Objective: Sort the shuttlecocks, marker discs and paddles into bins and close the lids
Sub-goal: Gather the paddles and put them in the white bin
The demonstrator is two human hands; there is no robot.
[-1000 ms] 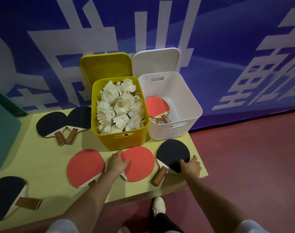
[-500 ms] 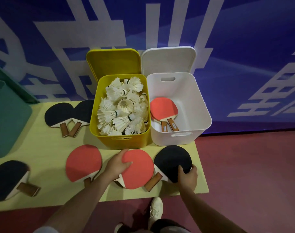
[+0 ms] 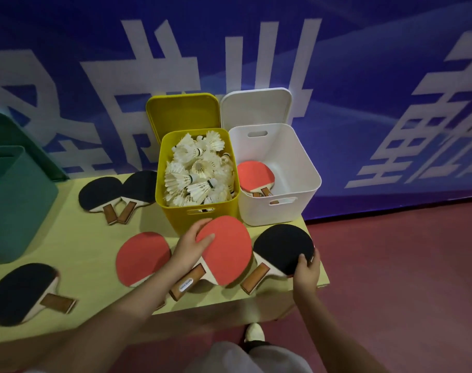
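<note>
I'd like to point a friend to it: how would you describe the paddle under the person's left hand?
Find the yellow bin full of shuttlecocks. Right in front of it the left hand grips a red paddle by its edge. Unlike the other red paddle lying flat to its left, it is tilted up, its labelled handle showing.

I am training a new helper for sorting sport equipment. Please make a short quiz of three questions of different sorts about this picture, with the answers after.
1. True or false: the lid of the yellow bin is shut.
2. Which colour is the paddle face gripped by the right hand? A) red B) black C) green
3. Fill in: the left hand grips the red paddle by its ____.

Key
1. False: it stands open behind the bin, which is full of shuttlecocks.
2. B: the black paddle at the table's right end.
3. Blade, not the handle.
</note>
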